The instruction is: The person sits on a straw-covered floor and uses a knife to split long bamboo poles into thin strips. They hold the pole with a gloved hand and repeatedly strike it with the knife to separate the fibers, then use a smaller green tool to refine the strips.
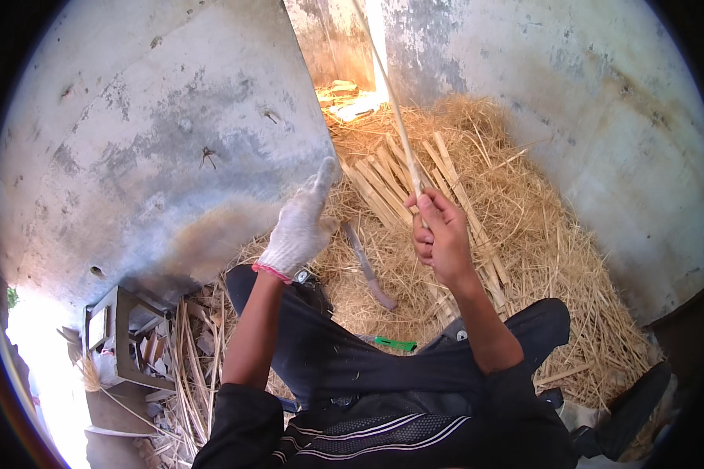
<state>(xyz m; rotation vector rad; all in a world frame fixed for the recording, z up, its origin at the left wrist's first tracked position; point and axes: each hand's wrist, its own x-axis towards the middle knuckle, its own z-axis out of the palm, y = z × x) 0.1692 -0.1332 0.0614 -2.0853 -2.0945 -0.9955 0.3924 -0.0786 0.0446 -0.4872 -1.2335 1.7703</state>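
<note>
My right hand (443, 238), bare, is closed around the lower end of a long thin split bamboo stick (399, 117). The stick rises from the fist, leaning slightly left toward the bright gap between the walls. To the left, my left hand (297, 228) wears a white knit glove with a pink cuff. Its fingers are stretched forward, and nothing shows in them; it is apart from the stick. Between my legs a knife (361, 262) with a worn handle lies on the shavings. Nearer my lap is a green-handled tool (395, 344), partly hidden by my trousers.
Pale split bamboo strips (379, 184) lie ahead on a wide heap of straw-like shavings (555, 258). Stained walls stand on the left (164, 117) and right (555, 117). A metal-framed box (121, 336) holding scraps sits at lower left, beside long loose strips (192, 359).
</note>
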